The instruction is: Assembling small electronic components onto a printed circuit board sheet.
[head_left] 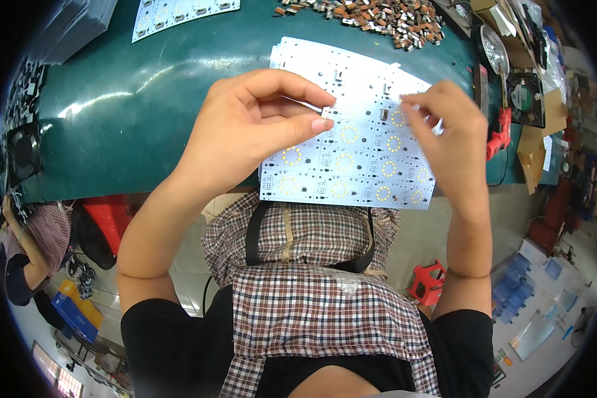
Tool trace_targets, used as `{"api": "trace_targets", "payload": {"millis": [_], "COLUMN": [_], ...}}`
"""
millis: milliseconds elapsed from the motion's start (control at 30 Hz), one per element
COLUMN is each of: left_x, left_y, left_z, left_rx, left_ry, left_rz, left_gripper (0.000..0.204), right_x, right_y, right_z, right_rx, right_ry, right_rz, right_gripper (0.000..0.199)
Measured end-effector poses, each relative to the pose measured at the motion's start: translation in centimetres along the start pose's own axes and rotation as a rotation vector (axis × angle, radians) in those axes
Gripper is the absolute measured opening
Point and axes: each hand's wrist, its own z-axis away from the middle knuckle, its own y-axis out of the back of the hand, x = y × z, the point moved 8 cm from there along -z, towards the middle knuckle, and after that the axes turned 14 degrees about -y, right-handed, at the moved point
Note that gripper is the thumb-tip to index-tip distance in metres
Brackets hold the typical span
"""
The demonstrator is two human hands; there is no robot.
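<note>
My left hand (pixel 245 123) hovers over the left side of a stack of white circuit boards (pixel 351 179), its thumb and index fingertip apart and the other fingers curled. No part shows between those tips. Over the right side of the boards, my right hand (pixel 451 126) is blurred, its thumb and index finger brought together in a pinch. Whatever they hold, if anything, is too small to make out. The top board carries rings of yellow LEDs and small dark parts. A small brown slide switch (pixel 384 114) stands on it between my hands.
A heap of small brown and silver switches (pixel 384 20) lies at the back of the green table (pixel 132 132). Another white board (pixel 179 16) and a grey stack of panels (pixel 73 26) are at back left. A red tool (pixel 501 136) and a fan (pixel 527 99) stand right.
</note>
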Motion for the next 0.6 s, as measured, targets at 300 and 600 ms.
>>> {"api": "trace_targets", "payload": {"millis": [300,600], "left_x": [4.3,5.2], "left_y": [-0.4,-2.3], "left_z": [-0.6,-1.5], "left_rx": [-0.002,-0.151], "left_ry": [-0.438,-0.641], "left_rz": [-0.743,-1.263], "left_gripper": [0.017,0.018], "right_x": [6.9,6.7], "right_y": [-1.0,-4.5], "right_z": [-8.4,-10.3], "right_rx": [-0.104,-0.421], "right_ry": [0.020,0.087], "right_rz": [-0.036,-0.103], "right_gripper": [0.017,0.010]}}
